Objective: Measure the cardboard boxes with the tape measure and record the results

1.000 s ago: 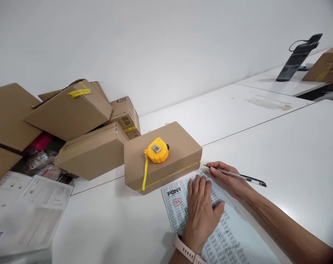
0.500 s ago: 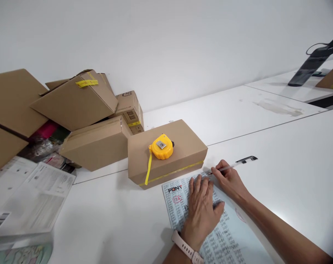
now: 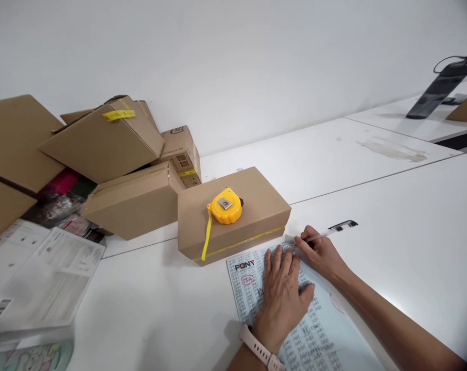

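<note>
Since a second ago the slim clear pen with a black clip (image 3: 329, 232) has swung up, its tip now at the page's top edge. Left hand (image 3: 282, 293) lies flat, fingers together and holding nothing, pinning a white printed paper sheet (image 3: 326, 335) to the white table (image 3: 391, 216). Right hand (image 3: 323, 255) fingers pinch the pen. Steady palm pressure should stop the sheet sliding. Just beyond, a brown cardboard box (image 3: 252, 203) carries a yellow tape measure (image 3: 224, 205). The print is too small to read, and the pen tip is hidden.

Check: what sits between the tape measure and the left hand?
In the head view, only the front of the box under the tape measure, then the top strip of the printed sheet that the left hand presses. Nothing loose lies there.
</note>
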The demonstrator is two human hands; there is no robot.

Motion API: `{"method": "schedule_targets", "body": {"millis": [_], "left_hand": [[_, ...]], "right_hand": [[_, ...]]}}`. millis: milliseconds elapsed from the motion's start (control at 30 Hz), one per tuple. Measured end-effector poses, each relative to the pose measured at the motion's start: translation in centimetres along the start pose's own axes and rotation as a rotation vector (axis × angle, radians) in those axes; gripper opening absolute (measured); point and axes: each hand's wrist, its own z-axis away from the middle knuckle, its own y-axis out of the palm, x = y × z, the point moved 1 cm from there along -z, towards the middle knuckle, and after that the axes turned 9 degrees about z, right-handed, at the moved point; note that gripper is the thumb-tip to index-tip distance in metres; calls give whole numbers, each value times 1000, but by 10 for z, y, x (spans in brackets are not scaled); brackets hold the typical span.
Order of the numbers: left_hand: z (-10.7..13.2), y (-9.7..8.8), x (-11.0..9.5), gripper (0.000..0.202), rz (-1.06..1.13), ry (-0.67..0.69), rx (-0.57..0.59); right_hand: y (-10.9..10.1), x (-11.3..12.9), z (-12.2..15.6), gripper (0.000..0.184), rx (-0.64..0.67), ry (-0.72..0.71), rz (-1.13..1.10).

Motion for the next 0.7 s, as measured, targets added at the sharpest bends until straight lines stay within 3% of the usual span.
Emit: {"method": "schedule_targets", "body": {"millis": [700], "left_hand": [[-1, -2, -2, 57, 21, -7, 1]], "right_hand": [[3, -1, 0, 29, 12, -27, 61]]}}
